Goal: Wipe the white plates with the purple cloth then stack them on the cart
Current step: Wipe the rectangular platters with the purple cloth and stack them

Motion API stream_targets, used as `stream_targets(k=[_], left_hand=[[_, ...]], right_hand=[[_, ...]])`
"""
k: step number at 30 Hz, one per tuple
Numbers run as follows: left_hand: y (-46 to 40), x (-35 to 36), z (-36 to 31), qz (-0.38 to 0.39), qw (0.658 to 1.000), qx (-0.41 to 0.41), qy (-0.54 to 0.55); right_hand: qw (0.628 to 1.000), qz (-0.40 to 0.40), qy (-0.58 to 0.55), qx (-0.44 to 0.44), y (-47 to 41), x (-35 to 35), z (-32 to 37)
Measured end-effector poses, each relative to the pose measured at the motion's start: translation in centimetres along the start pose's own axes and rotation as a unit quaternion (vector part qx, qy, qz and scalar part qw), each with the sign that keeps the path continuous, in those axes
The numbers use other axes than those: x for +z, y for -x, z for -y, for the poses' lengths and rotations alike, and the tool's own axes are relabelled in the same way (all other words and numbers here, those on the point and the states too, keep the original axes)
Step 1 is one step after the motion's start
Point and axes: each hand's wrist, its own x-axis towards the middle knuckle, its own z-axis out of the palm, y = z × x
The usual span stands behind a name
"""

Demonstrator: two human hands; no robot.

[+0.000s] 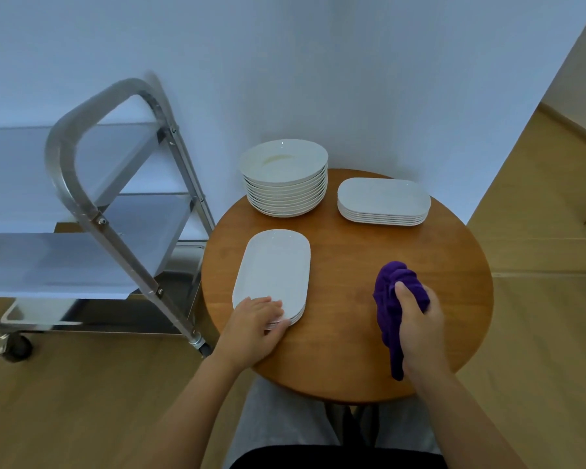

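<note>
A round wooden worktop [352, 252] stands against a pale wall, with a steel cart [92, 211] just to its left on the wooden floor [82, 384].

The left hand [254, 328] rests on the near end of a small stack of oblong white plates [273, 269] lying at the front left of the worktop. Its fingers [271, 304] lie fairly straight over the top plate's rim, and the thumb curls against the edge of the stack; whether the stack is lifted or only touched cannot be told.

The right hand [416, 319] grips a bunched purple cloth [394, 299] at the front right of the worktop, well apart from the plates under the left hand. The fingers are curled round the cloth, with the thumb pressed on its top; a tail of cloth hangs down past the wrist toward the worktop's near edge.

At the back of the worktop sit two more stacks: round deep plates [285, 177] on the left, close to the wall, and oblong plates [383, 201] to their right. The cart's shelves carry no plates that can be seen.
</note>
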Motion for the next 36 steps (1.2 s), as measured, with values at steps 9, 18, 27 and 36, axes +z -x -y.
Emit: stream_targets(k=[9, 18, 27, 36], left_hand=[[-9.2, -1.2, -5.3, -0.067, 0.980, -0.121, 0.143], [-21.6, 3.4, -9.6, -0.008, 0.945, -0.250, 0.212], [-26.7, 6.8, -11.0, 0.017, 0.866, -0.404, 0.295], [-28.7, 6.9, -11.6, -0.001, 0.786, -0.464, 0.409]], right_hand=[[0.999, 0.002, -0.038, 0.033, -1.9, 0.2, 0.0], [0.999, 0.003, -0.029, 0.035, -7.4, -0.3, 1.1], [0.998, -0.006, -0.032, 0.051, -11.8, -1.2, 1.6], [0.997, -0.024, -0.028, 0.073, -12.6, -2.8, 0.8]])
